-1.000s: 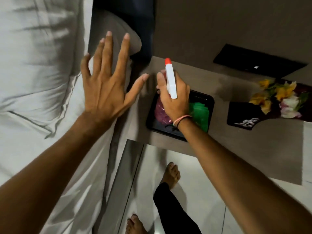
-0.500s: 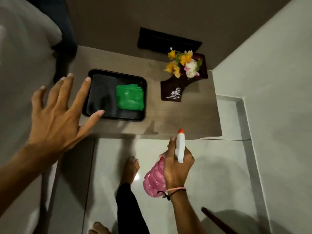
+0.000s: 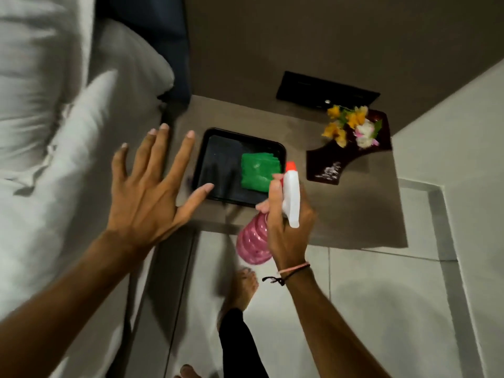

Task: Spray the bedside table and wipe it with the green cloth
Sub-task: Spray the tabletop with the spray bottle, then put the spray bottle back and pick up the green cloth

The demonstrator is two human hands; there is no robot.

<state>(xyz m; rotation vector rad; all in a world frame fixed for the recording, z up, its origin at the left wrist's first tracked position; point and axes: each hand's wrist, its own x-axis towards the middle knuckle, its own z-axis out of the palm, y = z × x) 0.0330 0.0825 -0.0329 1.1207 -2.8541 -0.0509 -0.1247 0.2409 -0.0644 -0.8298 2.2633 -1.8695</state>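
Note:
The brown bedside table [image 3: 351, 203] stands against the wall. On it lies a black tray [image 3: 218, 165] with the folded green cloth [image 3: 259, 170] in its right half. My right hand [image 3: 286, 227] grips a pink spray bottle [image 3: 252, 241] with a white head and red nozzle, held over the table's front edge, nozzle pointing toward the tray. My left hand [image 3: 152, 192] hovers with fingers spread at the table's left edge, thumb over the tray's near left corner, holding nothing.
A dark dish with yellow and white flowers [image 3: 351, 126] sits at the table's back right. A black panel [image 3: 327, 91] is on the wall behind. The white bed and pillows [image 3: 54, 132] are to the left. My bare feet [image 3: 242, 285] stand on pale floor tiles.
My right hand lifted the spray bottle out of the tray, drew it back over the floor, then brought it forward to the table's front edge. The left hand stayed spread at the left.

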